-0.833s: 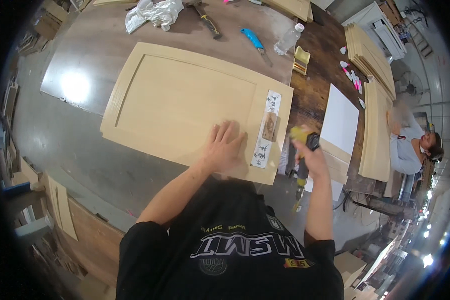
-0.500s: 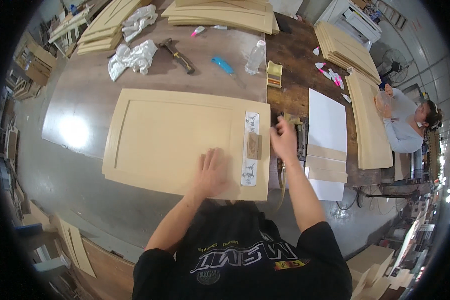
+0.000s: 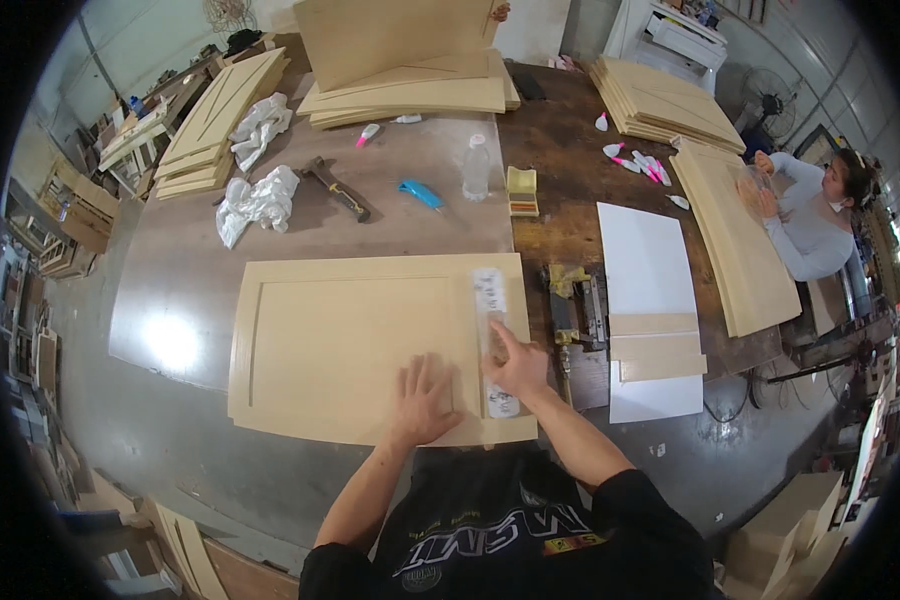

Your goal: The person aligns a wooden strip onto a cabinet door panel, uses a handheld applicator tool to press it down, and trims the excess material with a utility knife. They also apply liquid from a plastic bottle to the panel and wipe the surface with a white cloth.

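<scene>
A cream wooden panel with a recessed centre lies before me at the table's near edge. My left hand rests flat on it, fingers spread, right of its middle. Along the panel's right end runs a narrow white strip with dark marks. Over that strip is my right hand, its thumb and fingers around a small wooden block, which they partly cover. Just right of the panel lies a yellow and dark nail gun with a hose fitting.
Beyond the panel lie a hammer, a blue utility knife, a clear bottle and crumpled white plastic. A white board is on the right. Stacked panels stand near a seated co-worker; another person's hand holds a board.
My right hand has moved left from beside the nail gun onto the block on the strip. My left hand stays on the panel. At the back, a raised board has come into view.
</scene>
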Available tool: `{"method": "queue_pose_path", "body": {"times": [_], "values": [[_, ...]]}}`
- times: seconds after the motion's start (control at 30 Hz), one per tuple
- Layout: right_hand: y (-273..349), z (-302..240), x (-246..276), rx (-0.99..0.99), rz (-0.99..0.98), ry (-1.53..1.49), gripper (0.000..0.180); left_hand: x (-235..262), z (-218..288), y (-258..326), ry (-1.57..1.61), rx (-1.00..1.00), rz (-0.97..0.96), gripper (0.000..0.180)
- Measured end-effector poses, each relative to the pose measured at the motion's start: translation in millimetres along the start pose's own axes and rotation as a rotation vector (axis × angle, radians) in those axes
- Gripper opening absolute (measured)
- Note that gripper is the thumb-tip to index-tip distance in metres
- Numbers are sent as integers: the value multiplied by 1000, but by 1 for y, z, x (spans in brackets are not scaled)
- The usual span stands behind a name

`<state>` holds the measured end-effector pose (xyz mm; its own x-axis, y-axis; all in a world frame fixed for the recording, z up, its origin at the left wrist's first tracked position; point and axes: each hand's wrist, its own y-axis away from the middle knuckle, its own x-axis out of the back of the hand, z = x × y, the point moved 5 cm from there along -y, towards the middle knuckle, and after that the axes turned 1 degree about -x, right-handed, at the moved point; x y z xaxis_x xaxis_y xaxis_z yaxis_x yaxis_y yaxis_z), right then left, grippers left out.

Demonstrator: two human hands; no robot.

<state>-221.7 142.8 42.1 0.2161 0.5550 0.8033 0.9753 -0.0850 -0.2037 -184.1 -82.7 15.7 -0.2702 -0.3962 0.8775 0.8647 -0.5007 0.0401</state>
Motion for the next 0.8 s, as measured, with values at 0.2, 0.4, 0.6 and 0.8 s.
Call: {"method": "queue_pose_path", "body": {"times": [0.2,0.4,0.6,0.8], "values": [[-26,82,78,-72,294,89,57,-3,-1,-3,-13,19,-53,97],[-1,106,84,-128,201,280,51,-3,3,5,-66,-18,-82,97],[78,41,57,84,147,47,46,13,-1,63,-277,-227,-151,83],[113,58,62,22,172,54,60,15,-2,73,-416,-286,-143,66]]}}
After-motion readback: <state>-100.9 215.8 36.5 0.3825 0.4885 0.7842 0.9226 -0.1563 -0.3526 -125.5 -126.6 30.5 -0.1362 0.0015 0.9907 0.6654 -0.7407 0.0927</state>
